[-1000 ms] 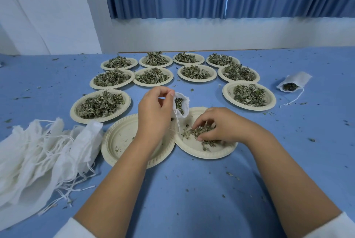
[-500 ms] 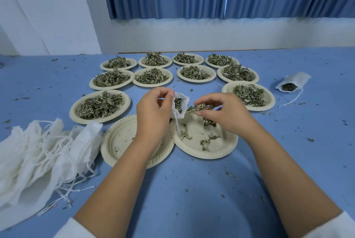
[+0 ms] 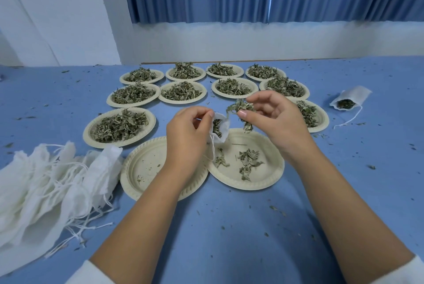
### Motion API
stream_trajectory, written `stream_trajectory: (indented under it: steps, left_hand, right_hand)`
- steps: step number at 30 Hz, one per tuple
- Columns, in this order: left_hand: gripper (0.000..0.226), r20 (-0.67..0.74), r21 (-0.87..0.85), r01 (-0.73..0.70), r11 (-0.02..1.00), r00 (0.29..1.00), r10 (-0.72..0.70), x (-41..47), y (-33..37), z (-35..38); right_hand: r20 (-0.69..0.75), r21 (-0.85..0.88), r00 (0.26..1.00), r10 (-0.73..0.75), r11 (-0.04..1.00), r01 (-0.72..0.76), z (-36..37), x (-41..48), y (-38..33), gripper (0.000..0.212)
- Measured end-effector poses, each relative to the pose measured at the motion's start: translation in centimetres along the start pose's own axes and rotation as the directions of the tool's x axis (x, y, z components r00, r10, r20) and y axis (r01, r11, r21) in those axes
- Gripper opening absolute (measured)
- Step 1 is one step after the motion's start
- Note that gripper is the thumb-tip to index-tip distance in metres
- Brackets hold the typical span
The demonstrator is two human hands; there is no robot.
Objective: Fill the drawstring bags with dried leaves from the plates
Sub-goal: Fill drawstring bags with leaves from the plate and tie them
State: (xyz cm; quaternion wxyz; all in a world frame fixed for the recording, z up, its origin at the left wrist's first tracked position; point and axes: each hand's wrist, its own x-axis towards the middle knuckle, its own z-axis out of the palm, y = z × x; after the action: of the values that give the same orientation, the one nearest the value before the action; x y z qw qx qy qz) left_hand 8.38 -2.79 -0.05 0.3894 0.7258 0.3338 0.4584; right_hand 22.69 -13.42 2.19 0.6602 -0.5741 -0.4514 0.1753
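My left hand (image 3: 187,137) pinches the rim of a small white drawstring bag (image 3: 220,129), holding its mouth open; dried leaves show inside. My right hand (image 3: 273,121) pinches a clump of dried leaves (image 3: 241,109) just right of and above the bag's mouth. Both hover over a cream paper plate (image 3: 270,176) with a few leaves left on it. Beside it on the left lies a nearly bare plate (image 3: 142,169). Several plates heaped with leaves (image 3: 119,126) fan out behind.
A pile of unfilled white drawstring bags (image 3: 46,189) with loose strings lies at the left. One filled bag (image 3: 348,100) rests at the far right. Leaf crumbs dot the blue tabletop (image 3: 229,226). A white wall and blue curtain stand behind the table.
My right hand picked a clump of leaves off the near plate and lifted it up to the bag's mouth. My left hand kept the bag in place.
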Motion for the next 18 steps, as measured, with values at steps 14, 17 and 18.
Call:
stream_trajectory:
  steps: [14,17,18]
  left_hand:
    - [0.007,0.072,-0.034,0.001,0.999,0.997,0.001,-0.5,0.2,0.9]
    - [0.007,0.102,-0.031,-0.007,0.999,0.995,0.011,-0.7,0.2,1.1]
    - [0.006,0.105,-0.025,-0.016,1.000,0.994,0.018,-0.7,0.2,1.1]
  right_hand:
    - [-0.040,-0.612,0.992,-0.119,0.788,0.069,3.3,-0.9,2.2,0.011]
    - [-0.013,-0.684,0.995,-0.100,0.727,0.064,3.4,-0.7,2.4,0.012]
    - [0.002,-0.687,0.996,-0.084,0.724,0.062,3.4,-0.7,2.4,0.015]
